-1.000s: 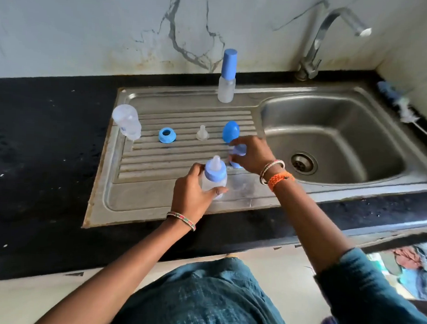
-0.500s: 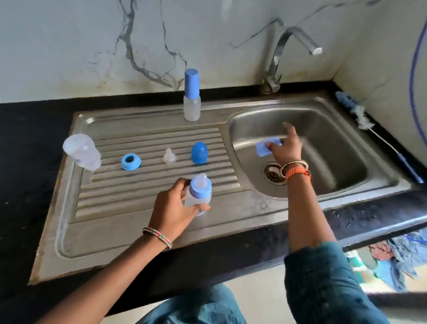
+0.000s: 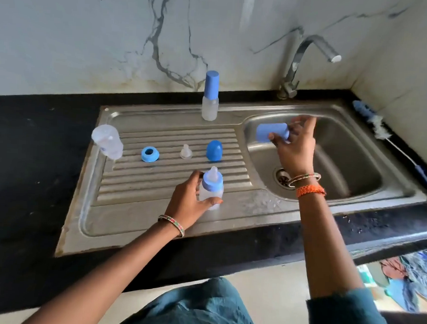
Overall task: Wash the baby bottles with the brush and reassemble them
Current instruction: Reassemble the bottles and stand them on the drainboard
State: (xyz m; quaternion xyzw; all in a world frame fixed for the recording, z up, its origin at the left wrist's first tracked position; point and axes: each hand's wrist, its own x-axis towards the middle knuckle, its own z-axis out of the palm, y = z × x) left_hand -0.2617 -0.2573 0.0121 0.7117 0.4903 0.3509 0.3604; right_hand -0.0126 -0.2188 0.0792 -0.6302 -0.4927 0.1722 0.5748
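Since a moment ago, the right hand (image 3: 295, 145) has carried the blue cap (image 3: 272, 133) higher over the basin (image 3: 354, 168), fingers pinching it. Left hand (image 3: 190, 203) stays curled round the small bottle (image 3: 211, 187) upright on the drainboard (image 3: 132, 207). Behind it stand a dome cap (image 3: 214, 150), teat (image 3: 186, 151), ring (image 3: 150, 154) and an empty bottle (image 3: 107, 141). Capped bottle (image 3: 211, 96) stands at the back rim; the brush (image 3: 389, 137) lies beside the basin.

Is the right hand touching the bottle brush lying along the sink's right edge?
Apart. The head view shows the right hand holding a blue cap over the basin, with bare steel between it and the bottle brush.
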